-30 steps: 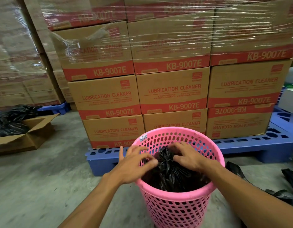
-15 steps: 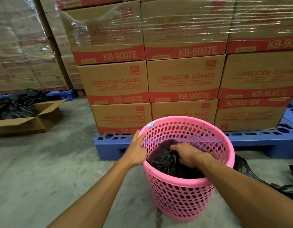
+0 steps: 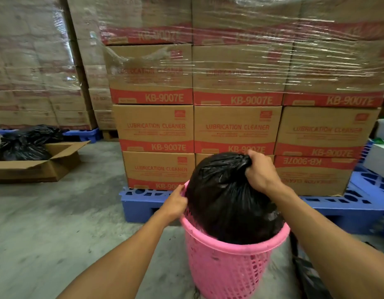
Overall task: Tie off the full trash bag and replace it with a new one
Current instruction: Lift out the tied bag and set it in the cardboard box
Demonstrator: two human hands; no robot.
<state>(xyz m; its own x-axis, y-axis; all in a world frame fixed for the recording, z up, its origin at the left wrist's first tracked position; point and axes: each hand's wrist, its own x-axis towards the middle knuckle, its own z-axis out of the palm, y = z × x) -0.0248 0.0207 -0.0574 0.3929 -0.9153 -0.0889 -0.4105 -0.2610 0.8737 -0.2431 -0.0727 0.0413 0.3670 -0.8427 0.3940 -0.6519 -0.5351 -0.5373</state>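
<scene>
1. The right hand point(image 3: 261, 172) is clenched around the gathered neck of the black trash bag point(image 3: 227, 201).
2. The left hand point(image 3: 174, 203) grips the rim of the pink basket point(image 3: 227, 270).
3. The bag bulges above the rim, its lower part seemingly inside.
4. Stacked cartons point(image 3: 156, 126) stand behind on a blue pallet point(image 3: 141, 203).

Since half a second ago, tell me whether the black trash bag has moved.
Yes. The black trash bag has risen: it now bulges above the pink basket's rim, its neck gripped by the right hand.
</scene>
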